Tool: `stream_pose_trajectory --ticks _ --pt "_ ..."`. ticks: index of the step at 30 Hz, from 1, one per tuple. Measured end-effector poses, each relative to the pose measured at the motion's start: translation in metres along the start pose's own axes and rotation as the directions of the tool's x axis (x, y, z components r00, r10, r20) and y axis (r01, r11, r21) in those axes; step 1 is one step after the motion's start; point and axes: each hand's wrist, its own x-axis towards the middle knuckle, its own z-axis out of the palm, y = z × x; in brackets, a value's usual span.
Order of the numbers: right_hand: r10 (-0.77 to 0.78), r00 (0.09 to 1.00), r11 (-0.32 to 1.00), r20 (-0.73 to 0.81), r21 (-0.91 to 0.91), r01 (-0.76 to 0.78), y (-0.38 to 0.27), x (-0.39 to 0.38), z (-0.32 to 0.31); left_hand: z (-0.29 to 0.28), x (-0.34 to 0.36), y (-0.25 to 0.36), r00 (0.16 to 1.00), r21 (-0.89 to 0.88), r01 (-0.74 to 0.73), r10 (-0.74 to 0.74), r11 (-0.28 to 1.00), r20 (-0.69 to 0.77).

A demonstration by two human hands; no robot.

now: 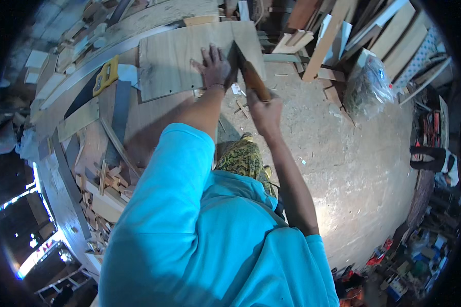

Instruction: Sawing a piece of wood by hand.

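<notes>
A flat wooden board [169,59] lies across the work surface and extends past its right edge. My left hand [216,67] rests on the board with its fingers spread. Just right of it, my right hand [266,113] is closed around the brown wooden handle of a handsaw [255,83]. The saw's dark, narrow blade meets the board, its tip pointing away from me. How deep the blade sits in the wood I cannot tell. Another handsaw with a yellow handle [106,75] lies to the left of the board.
Scrap wood pieces [110,197] are piled at the left. Long planks [328,38] lean at the back right, beside a filled clear plastic bag [369,84]. Small offcuts litter the concrete floor [353,169]. Another person [433,159] is at the far right.
</notes>
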Motion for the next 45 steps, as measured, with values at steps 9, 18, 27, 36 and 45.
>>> stream_pose_trajectory --ticks 9,18,27,36,45 --pt "0.127 0.99 0.991 0.058 -0.038 -0.125 -0.041 -0.089 -0.055 -0.012 -0.004 0.0 0.993 -0.17 0.063 -0.045 0.984 0.107" --pt "-0.015 0.988 0.998 0.151 -0.053 0.023 -0.046 -0.102 -0.043 0.006 -0.003 -0.021 0.989 -0.154 0.012 0.011 0.988 0.147" --pt "-0.044 0.984 0.99 0.175 -0.123 0.066 -0.023 -0.105 -0.048 0.002 -0.006 -0.035 0.995 -0.182 0.044 -0.026 0.982 0.097" --pt "0.004 0.986 0.999 0.166 -0.043 0.003 -0.021 -0.101 -0.055 0.003 0.004 -0.026 1.0 -0.201 -0.005 0.009 0.98 0.017" --pt "-0.13 0.99 0.983 0.056 -0.125 0.136 -0.036 -0.103 -0.07 -0.013 0.008 -0.016 0.992 -0.03 -0.036 0.04 0.999 0.119"
